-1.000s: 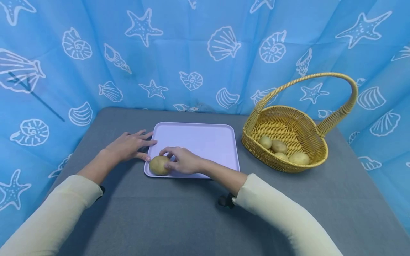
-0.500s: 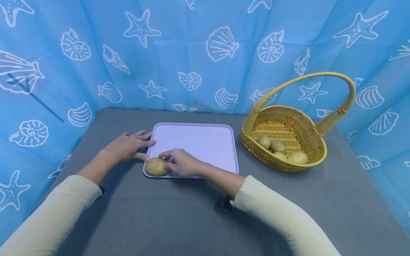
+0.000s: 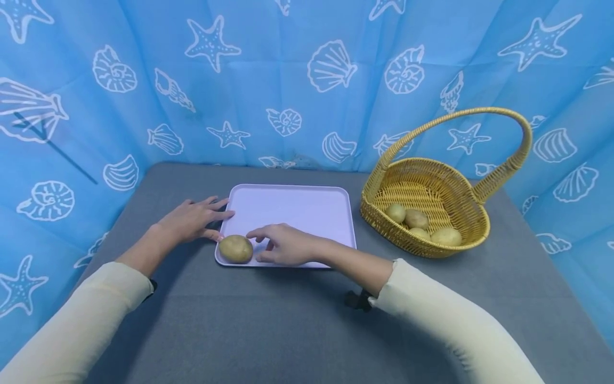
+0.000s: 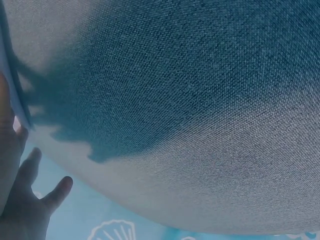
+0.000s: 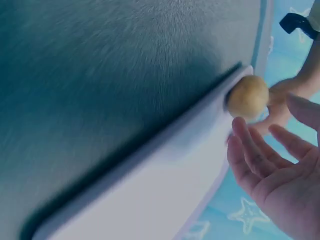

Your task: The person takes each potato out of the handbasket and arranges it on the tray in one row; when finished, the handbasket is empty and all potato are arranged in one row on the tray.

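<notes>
A yellow-brown potato (image 3: 236, 249) lies in the near left corner of a pale lilac tray (image 3: 307, 213). My right hand (image 3: 290, 245) is just to the right of the potato, its fingers loosely bent with a gap between them and the potato; in the right wrist view the palm (image 5: 295, 195) shows nothing in it. At the tray's left edge rests my left hand (image 3: 194, 220), fingers spread, the fingertips on the rim and the thumb close beside the potato. The left wrist view catches only part of the left hand (image 4: 25, 205) at its edge.
To the right of the tray stands a golden wicker basket (image 3: 472, 234) with a tall arched handle, several potatoes (image 3: 446, 237) in its front part. A grey cloth covers the table (image 3: 268, 330). Behind hangs a blue curtain (image 3: 288, 80) printed with shells and starfish.
The right hand has let go of the potato and drawn back to the right. Before that, the potato shifted slightly left into the tray's corner. The left hand has stayed in place.
</notes>
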`<state>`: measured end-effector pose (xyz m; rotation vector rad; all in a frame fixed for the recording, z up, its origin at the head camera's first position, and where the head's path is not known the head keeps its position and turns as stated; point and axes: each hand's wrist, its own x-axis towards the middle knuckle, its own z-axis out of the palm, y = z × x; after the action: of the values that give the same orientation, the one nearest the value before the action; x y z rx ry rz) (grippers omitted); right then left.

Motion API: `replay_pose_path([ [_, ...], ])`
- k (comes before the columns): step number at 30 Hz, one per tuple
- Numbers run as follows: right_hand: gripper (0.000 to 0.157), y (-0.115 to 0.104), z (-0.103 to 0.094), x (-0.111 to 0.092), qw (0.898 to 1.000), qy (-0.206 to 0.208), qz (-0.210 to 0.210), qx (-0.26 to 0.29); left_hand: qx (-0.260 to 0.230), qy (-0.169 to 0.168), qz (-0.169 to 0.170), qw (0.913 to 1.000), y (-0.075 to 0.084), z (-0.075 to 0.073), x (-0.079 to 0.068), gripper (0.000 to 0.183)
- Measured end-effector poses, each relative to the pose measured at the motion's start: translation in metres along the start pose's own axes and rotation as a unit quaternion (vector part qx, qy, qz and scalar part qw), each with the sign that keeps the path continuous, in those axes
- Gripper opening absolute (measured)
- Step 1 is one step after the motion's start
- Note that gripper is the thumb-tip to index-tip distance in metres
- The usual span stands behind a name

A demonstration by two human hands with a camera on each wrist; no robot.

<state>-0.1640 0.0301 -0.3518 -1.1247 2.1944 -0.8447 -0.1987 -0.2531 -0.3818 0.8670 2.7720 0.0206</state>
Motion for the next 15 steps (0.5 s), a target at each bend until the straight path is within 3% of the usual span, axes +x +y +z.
replay_pose_path([
  [9, 0.054, 0.003, -0.050, -0.071, 0.999, 0.006, -0.004, -0.032, -0.012, -0.011, -0.008, 0.9998, 0.003, -0.003, -0.001, 0.077],
  [15, 0.056, 0.023, -0.088, -0.125, 0.999, 0.006, 0.032, -0.029, -0.015, -0.014, -0.012, 0.9997, 0.003, -0.004, 0.000, 0.078],
])
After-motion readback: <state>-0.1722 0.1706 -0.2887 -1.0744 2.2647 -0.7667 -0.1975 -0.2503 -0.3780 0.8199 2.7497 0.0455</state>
